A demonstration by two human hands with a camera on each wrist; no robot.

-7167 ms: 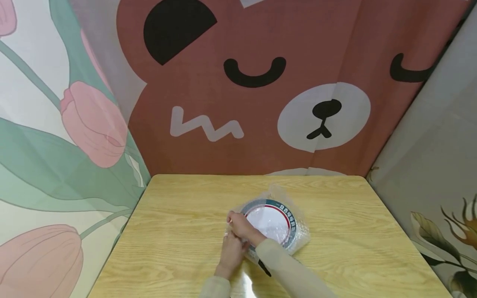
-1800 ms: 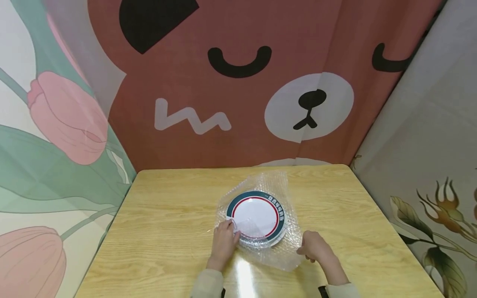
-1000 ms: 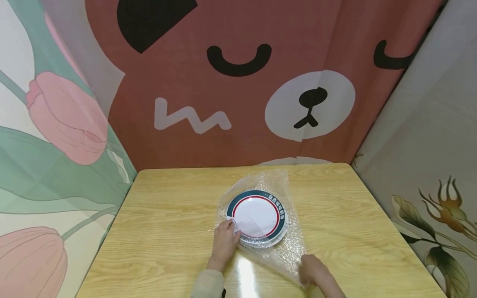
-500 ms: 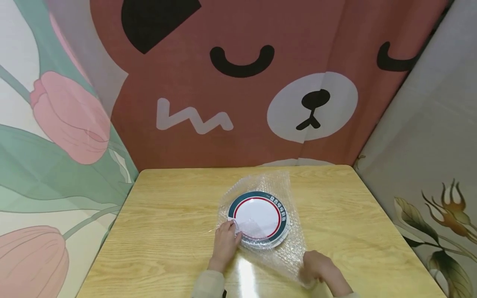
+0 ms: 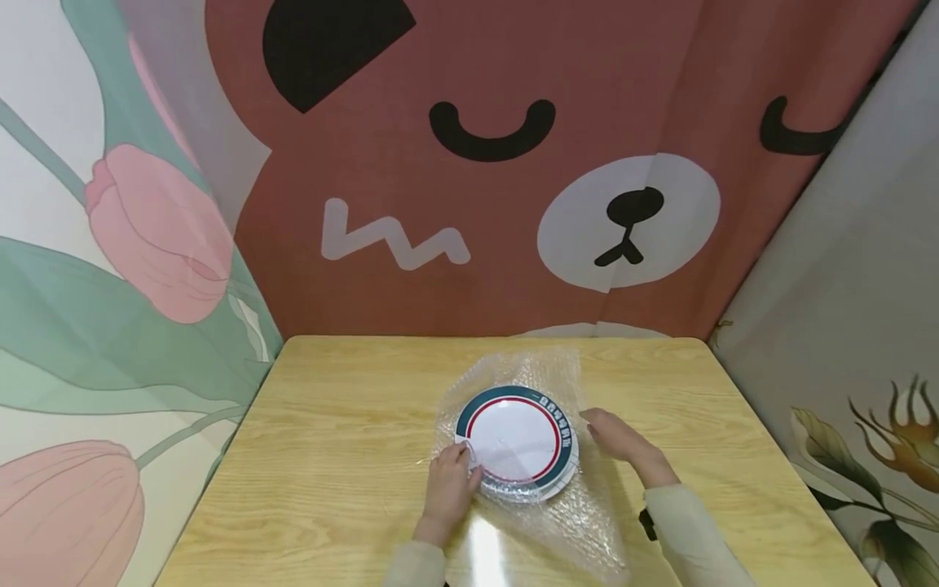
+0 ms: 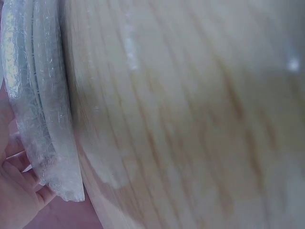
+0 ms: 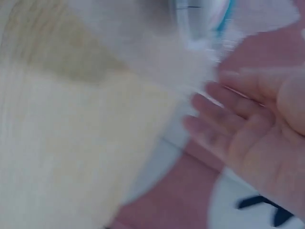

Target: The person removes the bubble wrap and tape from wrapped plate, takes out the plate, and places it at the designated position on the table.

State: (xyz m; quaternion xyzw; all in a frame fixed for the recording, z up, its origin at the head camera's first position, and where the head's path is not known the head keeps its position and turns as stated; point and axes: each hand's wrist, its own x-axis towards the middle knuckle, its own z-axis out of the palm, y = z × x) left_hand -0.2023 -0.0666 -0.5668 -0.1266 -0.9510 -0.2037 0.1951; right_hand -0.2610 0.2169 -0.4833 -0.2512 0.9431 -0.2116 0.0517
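Note:
A stack of round plates [image 5: 513, 436] lies on a sheet of bubble wrap [image 5: 579, 522]. The top plate is white with a dark teal rim, a red ring and pale lettering. Part of the wrap covers the stack's lower left edge. My left hand [image 5: 449, 489] grips that edge through the wrap. In the left wrist view, its fingers [image 6: 28, 176] curl at the side of the wrapped stack [image 6: 40, 86]. My right hand [image 5: 616, 436] is at the wrap's right edge, beside the plates. In the right wrist view, its fingers [image 7: 214, 119] are extended and hold nothing.
The wooden table [image 5: 345, 424] carries the wrap, whose lower right corner reaches toward the near edge. A brown bear-print curtain [image 5: 484, 277] hangs behind the table. Flower-print curtains stand at the left [image 5: 161, 244] and right [image 5: 844, 326].
Earlier, both hands met at the stack's left side. My right hand then drew the wrap out to the lower right, let go and moved up. My left hand stayed at the stack's edge.

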